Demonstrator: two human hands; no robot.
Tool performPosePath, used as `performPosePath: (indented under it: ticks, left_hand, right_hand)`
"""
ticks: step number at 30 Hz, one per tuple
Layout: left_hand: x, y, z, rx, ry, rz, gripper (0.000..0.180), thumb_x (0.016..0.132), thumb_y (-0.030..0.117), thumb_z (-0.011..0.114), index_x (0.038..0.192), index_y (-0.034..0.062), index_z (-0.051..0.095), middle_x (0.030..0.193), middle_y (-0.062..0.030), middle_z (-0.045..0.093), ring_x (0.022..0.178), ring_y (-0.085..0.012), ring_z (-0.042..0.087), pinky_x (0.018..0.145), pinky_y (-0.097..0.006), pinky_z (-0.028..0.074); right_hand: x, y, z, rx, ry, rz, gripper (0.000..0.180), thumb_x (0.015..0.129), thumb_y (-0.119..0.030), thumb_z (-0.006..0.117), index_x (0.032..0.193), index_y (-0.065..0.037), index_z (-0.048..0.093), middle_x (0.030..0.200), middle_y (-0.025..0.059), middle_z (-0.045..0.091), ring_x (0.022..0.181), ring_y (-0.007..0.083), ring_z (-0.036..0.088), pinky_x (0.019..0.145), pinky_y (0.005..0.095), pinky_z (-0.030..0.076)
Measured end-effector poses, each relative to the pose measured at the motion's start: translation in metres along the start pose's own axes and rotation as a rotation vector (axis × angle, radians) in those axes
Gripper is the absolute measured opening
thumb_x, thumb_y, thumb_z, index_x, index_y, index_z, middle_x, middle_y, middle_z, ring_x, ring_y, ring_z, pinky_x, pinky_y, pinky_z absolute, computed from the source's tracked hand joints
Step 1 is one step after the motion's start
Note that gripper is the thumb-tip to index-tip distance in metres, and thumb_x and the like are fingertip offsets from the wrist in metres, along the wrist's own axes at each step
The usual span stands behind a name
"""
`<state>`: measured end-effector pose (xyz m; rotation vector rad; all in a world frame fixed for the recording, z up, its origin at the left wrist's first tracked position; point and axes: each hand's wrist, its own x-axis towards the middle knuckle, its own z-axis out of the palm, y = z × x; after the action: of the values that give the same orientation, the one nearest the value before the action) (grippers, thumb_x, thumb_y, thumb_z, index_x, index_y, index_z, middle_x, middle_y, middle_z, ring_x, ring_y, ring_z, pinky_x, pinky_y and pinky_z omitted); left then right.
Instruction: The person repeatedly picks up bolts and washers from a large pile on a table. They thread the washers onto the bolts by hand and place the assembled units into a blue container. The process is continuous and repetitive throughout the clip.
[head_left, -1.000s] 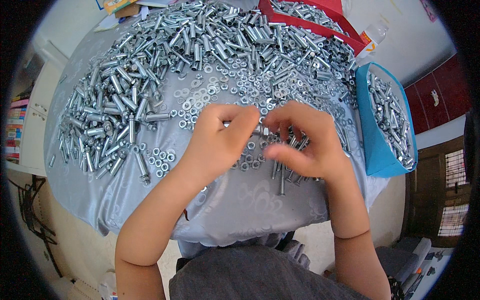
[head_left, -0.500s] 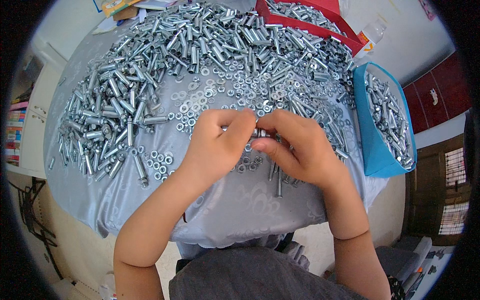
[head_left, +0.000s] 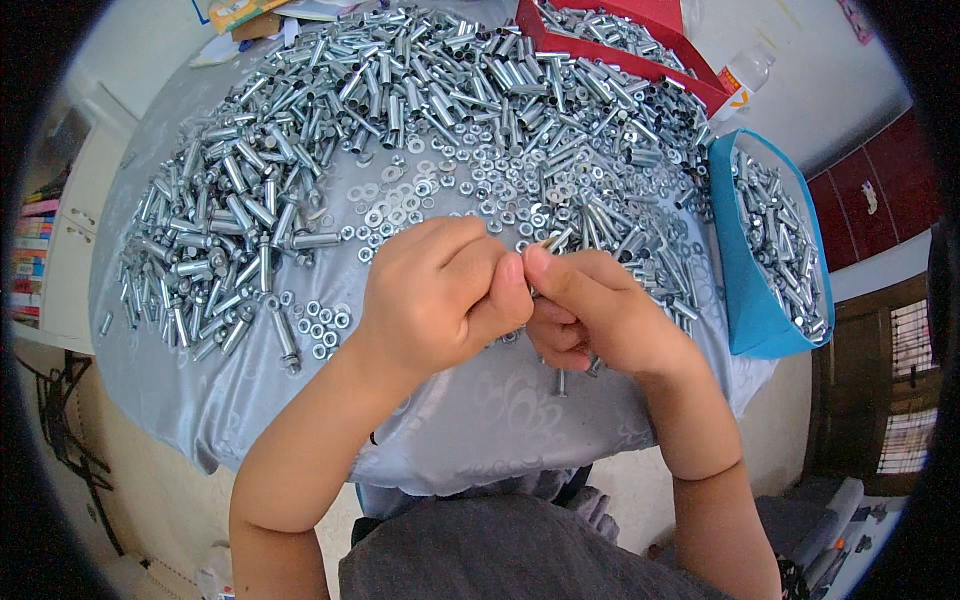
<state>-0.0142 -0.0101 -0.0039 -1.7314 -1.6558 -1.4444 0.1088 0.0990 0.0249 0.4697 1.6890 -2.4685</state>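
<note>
Left hand [head_left: 430, 295] and right hand [head_left: 597, 312] curl closed, thumbs adjacent (any contents hidden, can't tell); best keep both steady, nuts [head_left: 508, 214] near twelve o'clock.

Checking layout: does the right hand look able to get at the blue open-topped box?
Probably yes: the right hand, though occupied beside the left hand, has only low silvery metal hardware before the box.

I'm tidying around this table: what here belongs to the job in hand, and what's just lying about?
Apparently part of the job: nuts, washers, metal sleeves, bolts, blue bin and red box, both holding metal parts.

Apparently just lying about: clear bottle, papers, yellow package.
</note>
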Motion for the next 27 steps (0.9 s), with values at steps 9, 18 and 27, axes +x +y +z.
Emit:
performPosePath:
  ticks: [9, 18, 27]
  left_hand:
    - [0.002, 0.0, 0.007, -0.314, -0.259, -0.421, 0.03, 0.084, 0.023, 0.05, 0.067, -0.0011, 0.051, 0.056, -0.0129, 0.047, 0.05, -0.0308, 0.047, 0.047, -0.037, 0.036]
    - [0.025, -0.036, -0.041, -1.033, 0.327, -0.957, 0.054, 0.086, 0.057, 0.028, 0.072, 0.0078, 0.046, 0.055, 0.0029, 0.026, 0.05, -0.0103, 0.034, 0.049, -0.025, 0.031]
    - [0.021, -0.019, -0.023, -0.946, 0.129, -1.136, 0.073, 0.078, 0.071, 0.023, 0.075, 0.0035, 0.052, 0.053, 0.002, 0.042, 0.044, -0.0083, 0.039, 0.044, -0.02, 0.032]
  right_hand:
    - [0.008, 0.004, -0.013, -0.184, 0.415, -0.32, 0.04, 0.086, -0.032, 0.047, 0.056, -0.007, 0.045, 0.047, -0.0018, 0.037, 0.04, 0.0073, 0.033, 0.038, 0.0219, 0.025]
    - [0.015, 0.0, -0.019, -0.099, 0.475, -0.381, 0.034, 0.088, -0.03, 0.046, 0.062, -0.008, 0.045, 0.048, -0.0023, 0.034, 0.039, 0.007, 0.031, 0.037, 0.0217, 0.024]
    - [0.018, 0.001, -0.019, -0.069, 0.528, -0.344, 0.032, 0.088, -0.028, 0.047, 0.063, -0.008, 0.044, 0.048, -0.0027, 0.034, 0.039, 0.0063, 0.031, 0.036, 0.0207, 0.023]
